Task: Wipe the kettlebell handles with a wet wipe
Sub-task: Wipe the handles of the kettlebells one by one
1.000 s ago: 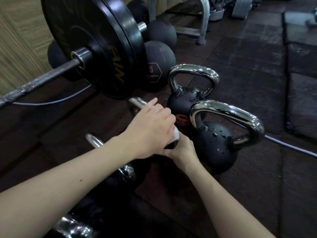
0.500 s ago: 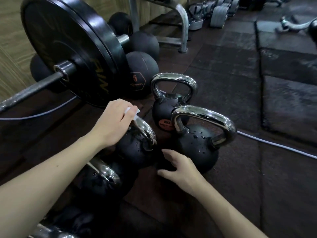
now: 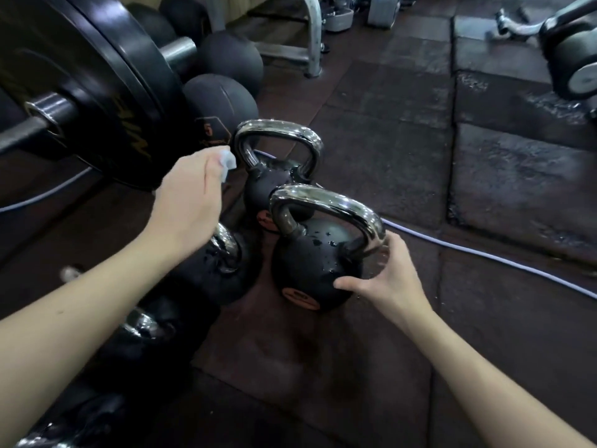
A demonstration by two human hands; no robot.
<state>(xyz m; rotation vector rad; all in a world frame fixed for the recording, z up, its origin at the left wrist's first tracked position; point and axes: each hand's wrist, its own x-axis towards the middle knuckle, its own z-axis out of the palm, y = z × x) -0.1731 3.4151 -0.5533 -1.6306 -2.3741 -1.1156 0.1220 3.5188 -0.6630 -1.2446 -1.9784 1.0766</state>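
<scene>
Item logged: black kettlebell with chrome loop handle (image 3: 326, 221), upright, handle's span running left-right, standing on dark rubber floor tiles (image 3: 387, 163). I saw my right hand (image 3: 392, 279) cupping its body, fingers spread. My left hand (image 3: 190, 195) pinched the pale wet wipe (image 3: 226, 161), beside a second, farther kettlebell (image 3: 277, 156). Bare floor lay rightward; black barbell plate (image 3: 106, 92) crowded left.

Bare floor mat (image 3: 403, 176) lies open to the right of the two upright kettlebells (image 3: 310, 260), crossed only by a cable (image 3: 484, 257). On the left, the weight plate (image 3: 106, 101) and medicine balls (image 3: 223, 101) crowd close, leaving a narrow gap.
</scene>
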